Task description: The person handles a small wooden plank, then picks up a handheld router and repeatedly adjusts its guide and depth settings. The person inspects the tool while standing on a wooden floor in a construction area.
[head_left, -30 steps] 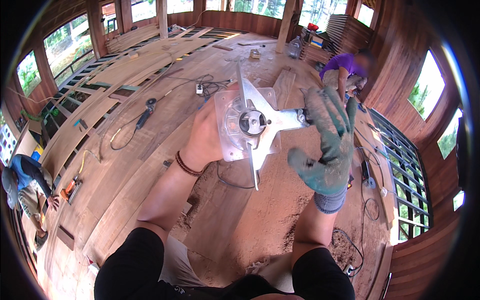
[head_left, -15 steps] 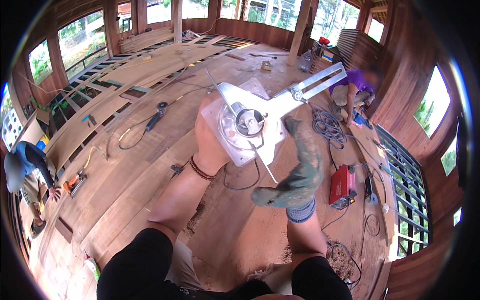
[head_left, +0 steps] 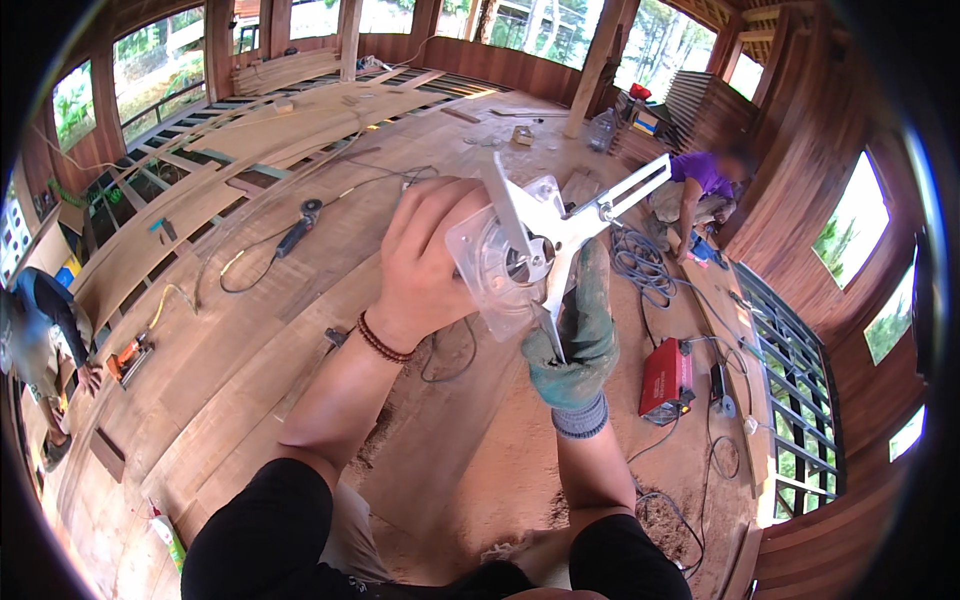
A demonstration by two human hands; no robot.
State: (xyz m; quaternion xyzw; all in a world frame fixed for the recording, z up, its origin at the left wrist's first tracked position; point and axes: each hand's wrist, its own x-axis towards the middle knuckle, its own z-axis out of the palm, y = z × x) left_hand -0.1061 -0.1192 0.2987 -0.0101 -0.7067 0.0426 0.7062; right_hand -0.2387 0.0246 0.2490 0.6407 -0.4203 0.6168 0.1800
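A clear plastic router base (head_left: 500, 255) with a white metal guide frame (head_left: 590, 215) is lifted up in front of me, above the wooden plank floor (head_left: 300, 330). My bare left hand (head_left: 425, 255), with a bead bracelet at the wrist, grips the clear plate from its left side. My right hand (head_left: 580, 325), in a dirty green glove, closes around the lower arm of the white frame just below the plate. A round metal hub shows through the plate between both hands.
An angle grinder (head_left: 298, 225) with its cable lies on the planks at left. A red box-shaped machine (head_left: 665, 375) and coiled blue cable (head_left: 640, 270) lie at right. A person in purple (head_left: 705, 185) crouches at the far right; another person (head_left: 45, 325) works at the left edge.
The plate and frame have turned and come down closer to me. My gloved right hand, open beside the frame a second ago, now grips its lower arm. My left hand kept hold.
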